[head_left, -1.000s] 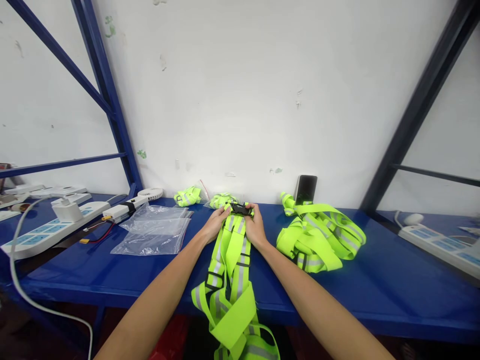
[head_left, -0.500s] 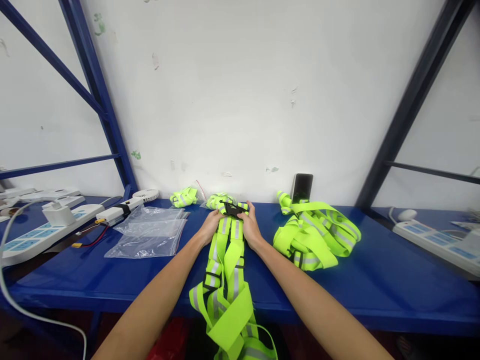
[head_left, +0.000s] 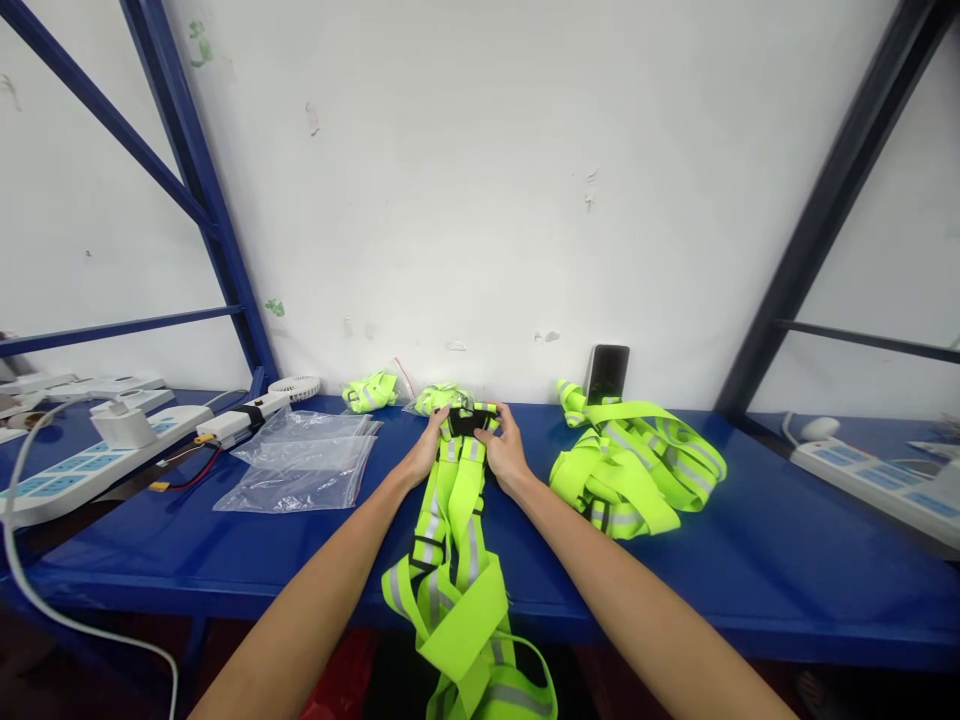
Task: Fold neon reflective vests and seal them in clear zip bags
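A neon yellow reflective strap harness lies across the blue shelf and hangs over its front edge. At its far end sits a black buckle. My left hand pinches the buckle's left side. My right hand grips its right side, fingers curled over the straps. Both hands rest on the harness near the wall.
A pile of the same yellow harnesses lies to the right, a dark phone leaning on the wall behind it. Clear zip bags lie to the left, past them a small fan, power strips and a white cable. Small folded yellow bundles sit by the wall.
The hands stayed on the buckle and closed in on it slightly; the left hand's fingers moved up onto the buckle. The view shifted a little.
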A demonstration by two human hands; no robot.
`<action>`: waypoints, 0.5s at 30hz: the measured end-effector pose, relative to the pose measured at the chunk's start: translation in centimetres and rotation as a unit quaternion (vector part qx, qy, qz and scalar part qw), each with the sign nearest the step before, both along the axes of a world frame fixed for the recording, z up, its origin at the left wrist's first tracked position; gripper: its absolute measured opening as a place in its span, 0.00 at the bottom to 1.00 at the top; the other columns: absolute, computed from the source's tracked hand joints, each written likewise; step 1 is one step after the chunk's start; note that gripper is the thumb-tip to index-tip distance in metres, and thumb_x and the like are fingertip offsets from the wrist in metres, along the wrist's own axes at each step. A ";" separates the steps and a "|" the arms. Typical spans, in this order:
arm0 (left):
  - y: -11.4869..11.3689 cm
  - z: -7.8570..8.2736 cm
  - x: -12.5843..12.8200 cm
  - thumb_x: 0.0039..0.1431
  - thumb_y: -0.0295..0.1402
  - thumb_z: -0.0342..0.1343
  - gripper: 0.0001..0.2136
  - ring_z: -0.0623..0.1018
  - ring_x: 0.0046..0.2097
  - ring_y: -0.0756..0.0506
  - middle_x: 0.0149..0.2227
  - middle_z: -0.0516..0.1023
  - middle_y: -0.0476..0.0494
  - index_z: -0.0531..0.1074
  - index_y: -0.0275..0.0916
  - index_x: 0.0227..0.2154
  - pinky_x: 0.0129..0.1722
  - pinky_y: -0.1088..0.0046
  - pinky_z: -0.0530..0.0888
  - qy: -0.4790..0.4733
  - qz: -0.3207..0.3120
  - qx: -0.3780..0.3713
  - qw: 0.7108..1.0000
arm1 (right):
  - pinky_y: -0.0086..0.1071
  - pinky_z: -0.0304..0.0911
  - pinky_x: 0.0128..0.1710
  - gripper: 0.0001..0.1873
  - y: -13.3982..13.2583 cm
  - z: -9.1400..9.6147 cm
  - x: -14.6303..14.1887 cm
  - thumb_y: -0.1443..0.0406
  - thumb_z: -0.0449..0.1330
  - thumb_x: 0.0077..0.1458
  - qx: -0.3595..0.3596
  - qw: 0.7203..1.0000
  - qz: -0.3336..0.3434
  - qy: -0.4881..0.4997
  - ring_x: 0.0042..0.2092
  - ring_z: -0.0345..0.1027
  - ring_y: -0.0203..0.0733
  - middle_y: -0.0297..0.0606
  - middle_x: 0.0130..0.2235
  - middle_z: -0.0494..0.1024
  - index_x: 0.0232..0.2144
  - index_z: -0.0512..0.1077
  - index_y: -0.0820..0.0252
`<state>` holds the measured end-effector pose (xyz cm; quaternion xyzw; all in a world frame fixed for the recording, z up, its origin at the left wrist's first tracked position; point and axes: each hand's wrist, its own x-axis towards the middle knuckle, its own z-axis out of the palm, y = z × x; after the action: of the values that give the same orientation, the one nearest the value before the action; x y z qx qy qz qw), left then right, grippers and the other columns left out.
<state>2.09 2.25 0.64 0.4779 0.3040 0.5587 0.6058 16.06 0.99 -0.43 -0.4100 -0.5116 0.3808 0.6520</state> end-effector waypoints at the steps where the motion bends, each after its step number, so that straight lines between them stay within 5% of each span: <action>1: 0.1 -0.1 0.0 0.55 0.47 0.55 0.21 0.77 0.48 0.38 0.39 0.81 0.43 0.73 0.38 0.46 0.47 0.64 0.72 0.003 -0.009 -0.003 1.000 | 0.35 0.66 0.40 0.24 0.0 0.0 0.0 0.67 0.57 0.41 0.002 1.000 0.004 -0.002 0.45 0.67 0.45 0.38 0.42 0.73 0.45 0.66 0.56; 8: -0.5 1.1 0.1 0.56 0.57 0.48 0.29 0.78 0.46 0.39 0.41 0.81 0.39 0.73 0.38 0.48 0.47 0.63 0.73 -0.014 -0.119 -0.047 0.992 | 0.35 0.65 0.44 0.30 0.0 0.5 0.1 0.67 0.59 0.43 0.038 0.999 0.018 -0.003 0.50 0.66 0.46 0.41 0.46 0.73 0.52 0.62 0.56; 15: -1.1 1.9 -0.3 0.58 0.50 0.48 0.25 0.79 0.45 0.37 0.41 0.81 0.37 0.72 0.35 0.48 0.46 0.60 0.74 -0.011 -0.112 -0.114 0.987 | 0.35 0.66 0.40 0.15 -0.1 0.5 0.1 0.64 0.57 0.47 0.064 0.997 0.002 -0.047 0.41 0.69 0.44 0.39 0.43 0.74 0.40 0.69 0.57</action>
<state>1.79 1.19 2.58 0.4305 0.3036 0.4544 0.7184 16.17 0.91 0.06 -0.3839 -0.5658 0.3290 0.6513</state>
